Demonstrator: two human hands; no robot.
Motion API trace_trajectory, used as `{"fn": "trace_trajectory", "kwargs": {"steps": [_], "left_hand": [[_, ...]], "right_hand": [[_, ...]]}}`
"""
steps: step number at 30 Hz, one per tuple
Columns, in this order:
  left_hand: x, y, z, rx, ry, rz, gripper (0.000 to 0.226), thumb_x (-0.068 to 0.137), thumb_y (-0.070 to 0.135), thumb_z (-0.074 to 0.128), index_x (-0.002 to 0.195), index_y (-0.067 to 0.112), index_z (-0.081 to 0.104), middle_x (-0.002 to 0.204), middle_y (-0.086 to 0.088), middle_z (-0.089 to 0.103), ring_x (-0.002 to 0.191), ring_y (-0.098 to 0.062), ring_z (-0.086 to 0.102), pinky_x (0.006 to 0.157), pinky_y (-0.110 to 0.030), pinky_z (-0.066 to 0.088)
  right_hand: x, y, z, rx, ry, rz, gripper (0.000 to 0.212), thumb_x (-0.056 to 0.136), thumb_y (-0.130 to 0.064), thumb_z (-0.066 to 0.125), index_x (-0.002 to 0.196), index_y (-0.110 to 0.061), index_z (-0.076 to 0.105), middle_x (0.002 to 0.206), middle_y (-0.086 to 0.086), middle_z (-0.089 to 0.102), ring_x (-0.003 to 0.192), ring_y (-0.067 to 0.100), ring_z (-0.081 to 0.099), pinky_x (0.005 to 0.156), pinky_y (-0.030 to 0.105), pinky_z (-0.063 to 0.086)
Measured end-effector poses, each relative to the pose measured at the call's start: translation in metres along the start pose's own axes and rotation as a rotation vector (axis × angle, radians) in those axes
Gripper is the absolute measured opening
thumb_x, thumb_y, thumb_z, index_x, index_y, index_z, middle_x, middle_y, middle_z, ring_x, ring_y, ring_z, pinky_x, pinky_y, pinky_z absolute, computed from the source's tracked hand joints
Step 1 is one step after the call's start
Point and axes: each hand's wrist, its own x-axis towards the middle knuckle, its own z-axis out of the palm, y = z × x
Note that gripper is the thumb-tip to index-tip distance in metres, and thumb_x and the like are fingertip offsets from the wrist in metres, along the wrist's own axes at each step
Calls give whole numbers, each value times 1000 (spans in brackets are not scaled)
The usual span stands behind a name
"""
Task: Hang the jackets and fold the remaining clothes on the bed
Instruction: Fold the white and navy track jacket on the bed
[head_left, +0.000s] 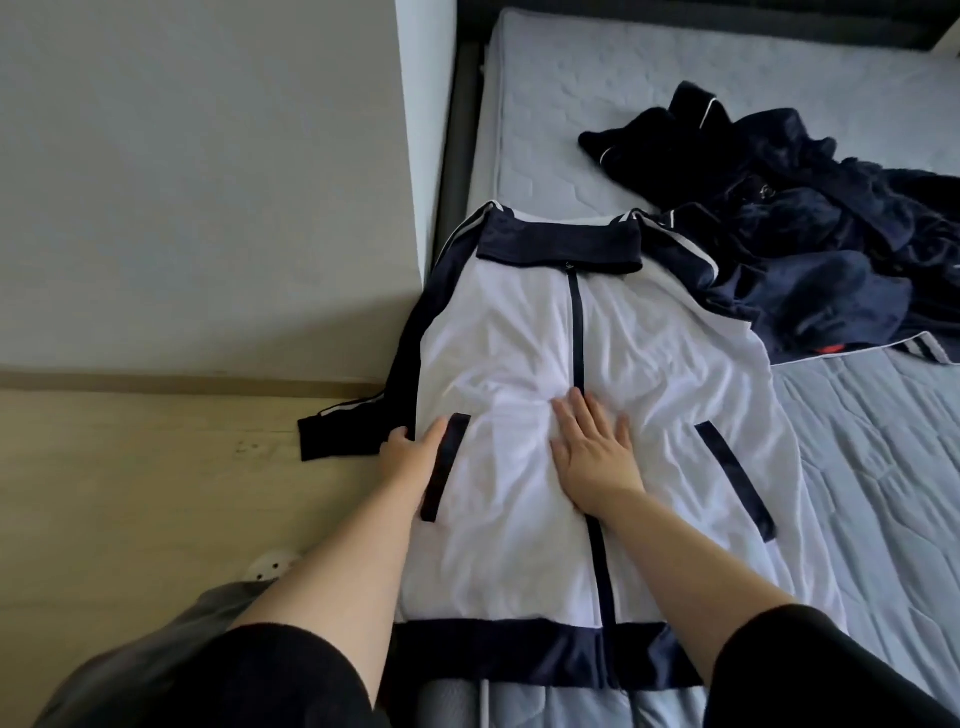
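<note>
Grey quilted mattress fills the bed (675, 130), with a pale wall (208, 156) and a wooden floor (130, 493) left of the white track jacket (519, 338). We see that jacket laid front up on the bed. It is zipped, with its navy collar at the far end and its navy hem nearest us. The jacket's navy left sleeve (343, 431) hangs off the bed edge over the floor. Our right hand (592, 457) lies flat on the middle of the jacket, fingers straight and spread across the zip, holding nothing. Our left hand (410, 457) rests at the jacket's left side, just beside the dark pocket trim. Its thumb and one finger look straight and the others are hidden, so we cannot tell whether it grips the cloth. A heap of navy clothes (805, 234) lies to the jacket's far right, touching its shoulder.
</note>
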Motion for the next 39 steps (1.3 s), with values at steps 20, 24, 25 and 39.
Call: {"fn": "trace_trajectory", "kwargs": {"steps": [20, 24, 25, 39], "left_hand": [[54, 11, -18, -627, -168, -304, 14, 95, 18, 52, 105, 12, 60, 88, -4, 65, 70, -17, 60, 55, -26, 52], [78, 28, -18, -1108, -261, -378, 42, 100, 18, 42, 137, 0, 38, 125, -18, 55, 110, -28, 57, 93, -34, 47], [83, 33, -17, -1206, -282, -404, 45, 101, 19, 40, 139, -3, 33, 133, -22, 49, 121, -31, 52, 103, -38, 41], [127, 70, 4, -1782, -119, -491, 20, 96, 17, 51, 106, -1, 50, 117, -21, 54, 117, -32, 52, 97, -37, 45]], "right_hand": [[77, -89, 6, -18, 208, -59, 64, 90, -33, 33, 150, -17, 15, 158, 6, 12, 145, 18, 4, 116, 45, -6], [81, -89, 13, -3, 259, -57, 66, 86, -34, 31, 148, -16, 21, 156, 8, 19, 145, 21, 11, 116, 44, -5], [82, -89, 13, -4, 268, -54, 67, 85, -35, 28, 148, -16, 22, 156, 8, 20, 145, 21, 12, 115, 44, -5], [84, -88, 15, 17, 299, -41, 72, 79, -37, 20, 147, -15, 30, 154, 9, 27, 144, 22, 18, 116, 43, -4]]}}
